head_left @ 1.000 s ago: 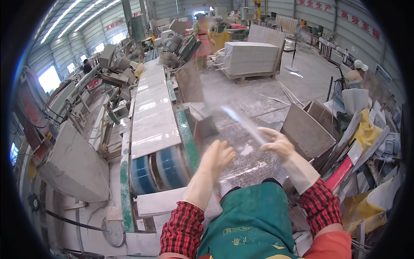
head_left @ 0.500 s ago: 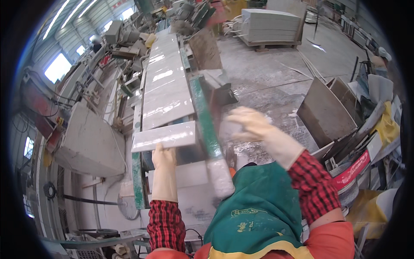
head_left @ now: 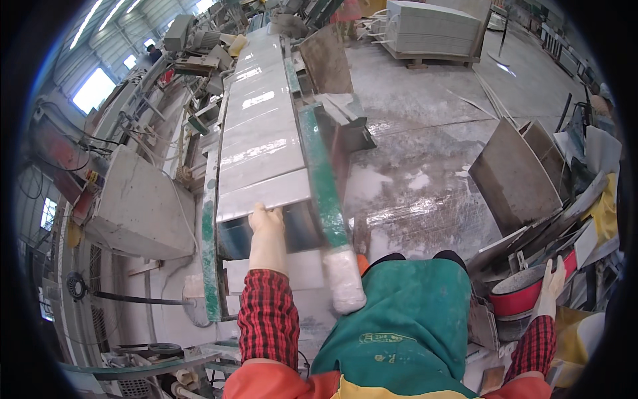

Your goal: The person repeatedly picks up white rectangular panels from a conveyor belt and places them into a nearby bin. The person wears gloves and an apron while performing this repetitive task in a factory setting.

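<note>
A pale rubber glove covers my left hand (head_left: 267, 229), which grips the near edge of a long white stone tile (head_left: 249, 197). The tile lies flat across the conveyor (head_left: 249, 233), against a row of similar pale, wet tiles (head_left: 259, 146). My right hand (head_left: 550, 284), in a matching glove, is far to the right beside a red tub (head_left: 515, 299). Its fingers stretch upward near the tub's rim; whether they touch it I cannot tell.
Green rails (head_left: 323, 179) flank the conveyor, the right one ending in a white wrapped pad (head_left: 343, 279). Brown boards (head_left: 512, 179) lean at the right. A big pale block (head_left: 143, 206) stands at the left. A stack of pale slabs (head_left: 432, 30) rests on a pallet farther back.
The white tile, tilted above the conveyor's near end before, now lies flat against the row. My left hand moved forward with it. My right hand swung right and down to the red tub.
</note>
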`<state>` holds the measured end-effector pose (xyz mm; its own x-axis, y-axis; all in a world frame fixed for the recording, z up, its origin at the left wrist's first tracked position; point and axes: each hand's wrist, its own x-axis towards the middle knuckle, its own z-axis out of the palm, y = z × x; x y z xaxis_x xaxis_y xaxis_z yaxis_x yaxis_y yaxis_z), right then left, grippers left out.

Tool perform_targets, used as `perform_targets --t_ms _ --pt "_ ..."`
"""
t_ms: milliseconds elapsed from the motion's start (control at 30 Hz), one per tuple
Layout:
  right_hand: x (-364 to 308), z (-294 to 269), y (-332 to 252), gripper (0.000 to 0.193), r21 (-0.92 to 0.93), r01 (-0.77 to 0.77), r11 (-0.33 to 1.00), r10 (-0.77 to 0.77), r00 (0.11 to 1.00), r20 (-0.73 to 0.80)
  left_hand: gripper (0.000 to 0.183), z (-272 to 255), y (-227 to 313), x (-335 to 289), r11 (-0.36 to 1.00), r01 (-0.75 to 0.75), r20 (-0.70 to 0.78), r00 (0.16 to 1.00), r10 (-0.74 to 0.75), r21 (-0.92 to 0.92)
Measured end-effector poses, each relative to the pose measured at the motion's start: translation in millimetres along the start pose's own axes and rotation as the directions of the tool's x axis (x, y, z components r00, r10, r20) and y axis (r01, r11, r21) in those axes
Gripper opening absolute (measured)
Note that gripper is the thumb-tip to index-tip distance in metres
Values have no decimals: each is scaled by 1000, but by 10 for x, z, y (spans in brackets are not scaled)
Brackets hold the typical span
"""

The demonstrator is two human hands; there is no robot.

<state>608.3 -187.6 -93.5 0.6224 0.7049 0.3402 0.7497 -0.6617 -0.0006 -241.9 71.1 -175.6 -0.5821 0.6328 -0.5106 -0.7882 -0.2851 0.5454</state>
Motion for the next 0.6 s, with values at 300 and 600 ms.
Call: perform_targets --t_ms 300,600 --pt "-307 -20 -240 47 -20 -1 1000 -1 995 -96 41 -102 95 279 957 64 -121 992 -30 284" --pt "-408 42 -273 46 -14 25 1000 -27 983 -180 33 193 229 -387 439 -244 147 959 242 865"
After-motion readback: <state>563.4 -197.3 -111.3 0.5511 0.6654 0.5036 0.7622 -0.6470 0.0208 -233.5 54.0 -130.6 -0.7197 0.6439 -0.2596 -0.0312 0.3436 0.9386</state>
